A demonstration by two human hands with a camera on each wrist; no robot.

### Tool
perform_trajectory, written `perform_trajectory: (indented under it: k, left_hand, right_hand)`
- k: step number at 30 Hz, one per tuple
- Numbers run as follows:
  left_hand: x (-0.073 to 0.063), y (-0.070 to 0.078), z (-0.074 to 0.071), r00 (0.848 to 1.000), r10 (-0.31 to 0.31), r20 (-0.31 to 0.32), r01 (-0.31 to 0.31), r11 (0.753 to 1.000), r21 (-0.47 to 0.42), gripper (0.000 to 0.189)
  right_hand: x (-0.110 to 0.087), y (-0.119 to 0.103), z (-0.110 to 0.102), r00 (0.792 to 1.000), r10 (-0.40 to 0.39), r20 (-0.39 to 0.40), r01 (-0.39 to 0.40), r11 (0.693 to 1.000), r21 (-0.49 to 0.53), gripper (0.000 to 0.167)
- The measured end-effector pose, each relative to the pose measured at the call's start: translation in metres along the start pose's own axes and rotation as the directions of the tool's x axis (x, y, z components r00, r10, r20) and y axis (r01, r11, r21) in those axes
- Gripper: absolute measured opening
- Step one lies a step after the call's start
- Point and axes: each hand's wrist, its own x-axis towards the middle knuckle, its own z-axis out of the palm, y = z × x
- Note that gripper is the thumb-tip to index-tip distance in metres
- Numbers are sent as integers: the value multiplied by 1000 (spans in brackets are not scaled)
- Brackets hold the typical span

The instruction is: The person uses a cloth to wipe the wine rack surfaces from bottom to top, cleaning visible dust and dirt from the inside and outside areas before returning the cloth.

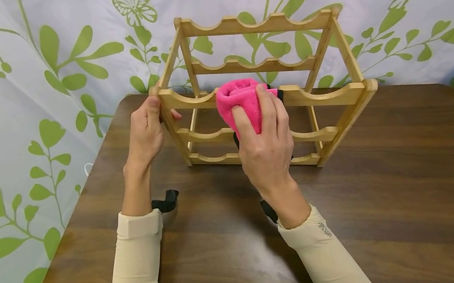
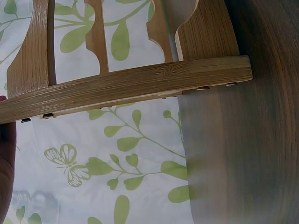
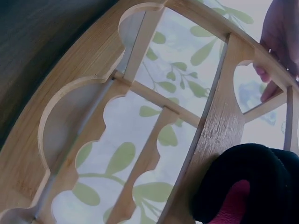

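A light wooden rack [image 1: 324, 96] with scalloped rails, which looks like a wine rack, stands on the brown table. My left hand [image 1: 146, 129] grips its front left post near the top, thumb on the near side. In the left wrist view, part of that hand [image 2: 6, 172] shows at the left edge, beside the post [image 2: 140, 84]. My right hand [image 1: 267, 147] holds a bunched pink cloth [image 1: 240, 100] against the middle of the upper front rail. Dark material shows at the cloth's edge; in the right wrist view it surrounds a strip of pink cloth [image 3: 236, 200].
The brown wooden table [image 1: 416, 181] extends to both sides of the rack and in front of it. Behind hangs a white curtain [image 1: 91, 14] with green leaves and butterflies. Black pieces [image 1: 166, 201] sit at my wrists.
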Motion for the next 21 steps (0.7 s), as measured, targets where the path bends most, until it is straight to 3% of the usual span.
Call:
perform_trajectory:
  k: [7,21]
  left_hand:
    - [-2,-2,2,1000,-10,6,10,1000,14,65]
    - [0,0,-1,1000,9,2,-9,1000,-12,70]
  right_hand:
    - [-9,10,-1,996,49,-72,-45,997,57,33]
    - [-13,19,-2,981,55,-188,-35,993,110,34]
